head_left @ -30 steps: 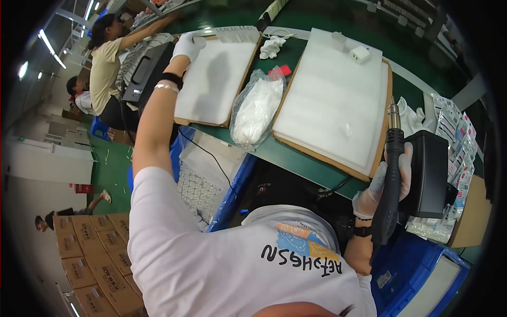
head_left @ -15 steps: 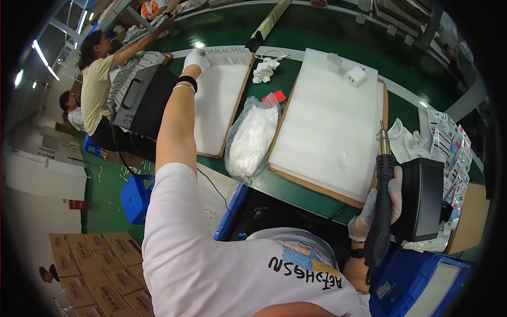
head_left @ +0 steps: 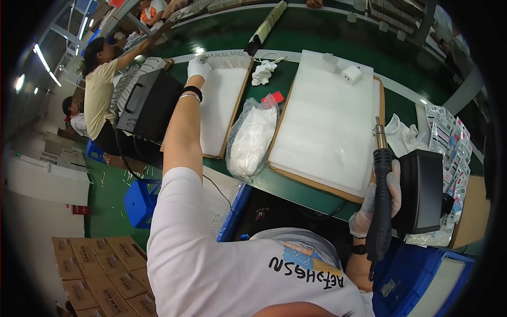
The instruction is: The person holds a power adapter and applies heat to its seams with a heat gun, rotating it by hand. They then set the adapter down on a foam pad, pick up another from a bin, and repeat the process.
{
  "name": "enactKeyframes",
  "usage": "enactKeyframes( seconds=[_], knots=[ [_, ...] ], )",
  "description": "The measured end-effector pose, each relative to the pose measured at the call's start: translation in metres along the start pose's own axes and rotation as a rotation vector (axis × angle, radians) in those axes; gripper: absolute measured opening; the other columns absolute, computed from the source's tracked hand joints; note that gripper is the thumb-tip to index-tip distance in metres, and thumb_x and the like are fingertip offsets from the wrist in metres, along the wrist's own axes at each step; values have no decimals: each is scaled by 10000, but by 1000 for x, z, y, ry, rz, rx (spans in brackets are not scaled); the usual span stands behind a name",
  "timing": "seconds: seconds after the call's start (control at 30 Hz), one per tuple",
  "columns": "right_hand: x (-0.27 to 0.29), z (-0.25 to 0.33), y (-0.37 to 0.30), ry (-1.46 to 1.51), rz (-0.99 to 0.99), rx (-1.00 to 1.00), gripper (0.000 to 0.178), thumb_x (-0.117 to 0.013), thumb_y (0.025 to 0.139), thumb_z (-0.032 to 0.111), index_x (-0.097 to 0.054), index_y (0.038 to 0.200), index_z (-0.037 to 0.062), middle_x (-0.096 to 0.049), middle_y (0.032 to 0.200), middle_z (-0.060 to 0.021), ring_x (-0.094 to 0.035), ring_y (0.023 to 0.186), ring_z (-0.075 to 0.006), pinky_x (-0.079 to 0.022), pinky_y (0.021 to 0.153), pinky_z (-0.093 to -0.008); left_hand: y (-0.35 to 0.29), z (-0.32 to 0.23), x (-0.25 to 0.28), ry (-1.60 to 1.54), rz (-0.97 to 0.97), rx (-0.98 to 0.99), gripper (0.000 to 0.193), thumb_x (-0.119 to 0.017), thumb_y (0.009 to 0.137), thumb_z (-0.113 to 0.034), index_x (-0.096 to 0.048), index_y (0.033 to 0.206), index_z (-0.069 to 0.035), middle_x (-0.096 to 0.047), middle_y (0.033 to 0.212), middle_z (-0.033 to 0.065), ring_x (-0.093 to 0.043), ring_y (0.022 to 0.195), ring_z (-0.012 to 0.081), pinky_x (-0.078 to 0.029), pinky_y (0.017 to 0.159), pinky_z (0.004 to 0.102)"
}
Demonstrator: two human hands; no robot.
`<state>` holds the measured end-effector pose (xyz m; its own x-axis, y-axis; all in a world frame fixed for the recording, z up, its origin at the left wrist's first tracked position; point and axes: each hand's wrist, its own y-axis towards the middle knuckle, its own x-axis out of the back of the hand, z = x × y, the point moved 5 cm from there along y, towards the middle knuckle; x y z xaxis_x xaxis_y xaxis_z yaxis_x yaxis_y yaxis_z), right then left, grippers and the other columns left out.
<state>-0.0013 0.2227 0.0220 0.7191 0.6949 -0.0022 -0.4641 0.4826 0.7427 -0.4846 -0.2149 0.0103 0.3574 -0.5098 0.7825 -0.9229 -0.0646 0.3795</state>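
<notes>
My left hand (head_left: pixel 198 67) wears a white glove and reaches to the far left, at the end of a row of clear-white small pieces (head_left: pixel 229 59) standing in a foam-lined tray (head_left: pixel 215 119). Its fingers are bent together at a small thing too hidden to name. At the right, my right hand (head_left: pixel 363 215), in a thin whitish glove, is behind a black hot air gun (head_left: pixel 381 203) with a metal nozzle. The gun covers most of the palm and part of the fingers, so a grip on it cannot be made out. A black box (head_left: pixel 421 193) stands just beside.
Two white chargers (head_left: pixel 350 74) sit on a white foam sheet (head_left: pixel 325 121). Between the trays lies a clear bag of white material (head_left: pixel 252 140). Printed packets (head_left: pixel 449 158) and a white glove (head_left: pixel 404 134) lie right. A co-worker (head_left: pixel 103 90) works beyond a black machine (head_left: pixel 150 100).
My left hand has drawn slightly nearer along the tray's far left corner, its fingers now more bent. The whole picture has shifted a little. My right hand stays behind the hot air gun.
</notes>
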Motion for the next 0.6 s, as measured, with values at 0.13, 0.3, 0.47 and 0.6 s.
enactKeyframes(
  seconds=[0.13, 0.3, 0.47, 0.6],
  knots=[
    [-6, 3, 4, 34, 15, 9, 406, -595, 907, 203, -425, 1250, 67, -417, 1360, -285, -468, 1234, -354, -426, 1016, -420, -8, 0, 4, 56, -83, -105, 405, -587, 803, -179, -583, 1200, -99, -628, 1062, 236, -586, 989, 420, -487, 858, 407],
    [2, -5, 1, 109, 76, 64, 584, -558, 903, 439, -411, 1318, 57, -345, 1412, -282, -363, 1316, -380, -313, 1087, -455, -22, -26, 52, 153, -363, -46, 451, -600, 831, -191, -537, 1256, -56, -637, 1041, 236, -613, 984, 371, -485, 853, 390],
    [8, -11, -4, 200, 72, 19, 623, -555, 892, 481, -415, 1321, 52, -334, 1425, -270, -353, 1323, -388, -304, 1091, -458, -61, -192, 22, -199, 91, -475, 460, -665, 837, -206, -549, 1224, 14, -637, 1093, 181, -618, 1001, 268, -481, 844, 331],
    [11, -7, -3, 216, 69, 33, 531, -568, 917, 361, -419, 1317, 45, -352, 1413, -269, -375, 1310, -382, -334, 1075, -445, -130, -313, -17, 6, 80, -742, 486, -667, 829, -356, -575, 1245, -123, -635, 1052, 179, -632, 955, 315, -494, 832, 369]
  ],
)
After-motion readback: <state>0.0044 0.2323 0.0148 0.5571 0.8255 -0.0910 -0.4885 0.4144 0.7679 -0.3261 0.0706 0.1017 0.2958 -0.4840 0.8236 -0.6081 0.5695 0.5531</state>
